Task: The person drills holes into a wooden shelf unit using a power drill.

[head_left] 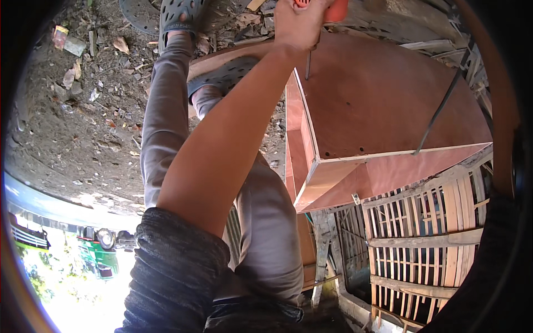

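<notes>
My left hand point(300, 25) is at the top centre, its fingers closed around an orange power tool point(336, 11). Most of the tool is cut off by the top edge. Below the hand a thin metal rod point(308, 65) points down, its end at the top panel of a reddish-brown plywood box point(388, 100), near the panel's left edge. The box's open side shows partitions within, and small dark spots mark the panel. A dark cord point(444, 105) runs across the panel to its near edge. A dim arm shape point(502, 94) runs along the right rim; no right hand shows.
My legs stretch out, with a grey clog point(180, 14) on the ground and another clog point(222, 75) beside the box. Leaves and scraps litter the dirt point(94, 133). A slatted wooden frame point(425, 238) stands at lower right. A green vehicle point(100, 258) shows at lower left.
</notes>
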Available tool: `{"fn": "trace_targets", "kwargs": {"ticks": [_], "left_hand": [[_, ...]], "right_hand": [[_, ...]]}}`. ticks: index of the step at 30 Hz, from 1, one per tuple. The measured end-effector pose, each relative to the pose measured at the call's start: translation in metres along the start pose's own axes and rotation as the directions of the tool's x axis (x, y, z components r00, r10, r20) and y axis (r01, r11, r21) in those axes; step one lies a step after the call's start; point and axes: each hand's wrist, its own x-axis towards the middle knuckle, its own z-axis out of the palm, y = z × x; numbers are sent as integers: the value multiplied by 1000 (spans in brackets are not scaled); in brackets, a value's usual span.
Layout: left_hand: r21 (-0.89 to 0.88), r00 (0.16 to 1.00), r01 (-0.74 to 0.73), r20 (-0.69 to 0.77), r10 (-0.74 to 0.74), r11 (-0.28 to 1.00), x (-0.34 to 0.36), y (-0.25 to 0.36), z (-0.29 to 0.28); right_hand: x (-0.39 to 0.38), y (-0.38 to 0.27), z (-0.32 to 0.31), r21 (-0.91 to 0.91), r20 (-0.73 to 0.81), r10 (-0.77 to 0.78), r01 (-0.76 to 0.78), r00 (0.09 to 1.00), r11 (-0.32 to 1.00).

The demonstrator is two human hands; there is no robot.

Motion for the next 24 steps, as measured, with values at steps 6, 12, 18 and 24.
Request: {"fn": "trace_targets", "kwargs": {"ticks": [6,12,18,24], "left_hand": [[159,972,-195,-98,212,968,5,-11,6],[5,973,-224,-51,223,975,0,-8,-2],[96,959,-210,-172,224,973,-9,-15,3],[197,954,-93,-262,144,976,-10,-5,7]], "right_hand": [[21,29,13,198,126,115,-139,985,970],[30,19,6,164,163,54,-81,985,983],[32,22,15,135,55,-45,37,997,990],[28,27,30,199,-48,2,7,999,980]]}}
